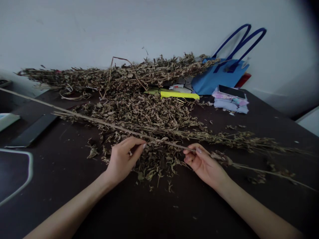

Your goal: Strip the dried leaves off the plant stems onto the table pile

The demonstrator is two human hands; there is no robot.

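Long, thin, light-brown dried stem (109, 124) slanting from left edge, pinched by right hand (206, 167); left hand (122, 161) narrowed, contents unclear; light, steady grip seems best

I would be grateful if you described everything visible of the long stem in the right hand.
The long stem is thin, brownish and woody-looking, apparently dry. It slants from the picture's left edge, where it runs out of view, over the leaf pile toward the lower right. Its left stretch looks bare; withered leaves cling beyond the right hand, which pinches it. The left hand is close by, without clear contact.
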